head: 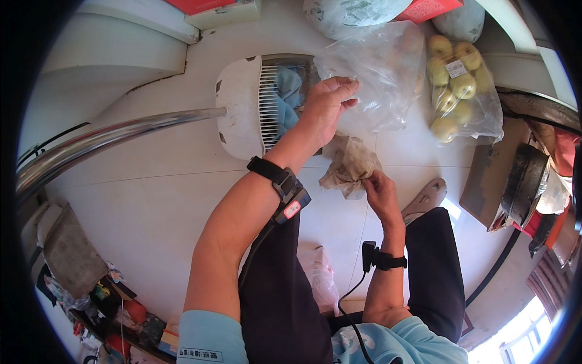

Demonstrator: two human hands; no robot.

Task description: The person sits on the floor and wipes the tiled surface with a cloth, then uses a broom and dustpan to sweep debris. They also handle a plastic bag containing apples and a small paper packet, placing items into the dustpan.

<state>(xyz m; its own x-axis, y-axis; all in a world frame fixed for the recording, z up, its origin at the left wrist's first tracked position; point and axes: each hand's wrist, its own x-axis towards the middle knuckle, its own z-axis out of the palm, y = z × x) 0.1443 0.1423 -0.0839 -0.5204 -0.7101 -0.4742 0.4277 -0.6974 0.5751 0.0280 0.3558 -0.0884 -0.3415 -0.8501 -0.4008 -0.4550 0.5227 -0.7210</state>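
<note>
My left hand [331,103] is at the upper middle, its thumb and fingertips drawn together at the near edge of a large clear plastic bag [382,73]; whether they pinch the film, I cannot tell. Lower right of it, my right hand [381,187] pinches a crumpled, brownish, stained plastic bag [349,164] above the tiled floor. Right of the clear bag lies another clear bag with several yellow-green fruits [464,86] and a label. Partly behind my left forearm is a white slatted plastic basin [241,107] holding blue cloth [287,91].
A shiny metal pole [122,136] runs from the left to the white basin. Large pale wrapped round things [357,13] and red boxes stand at the top. A cardboard box [491,182] is at the right, a pinkish bag [323,277] between my legs, cluttered shelving at lower left.
</note>
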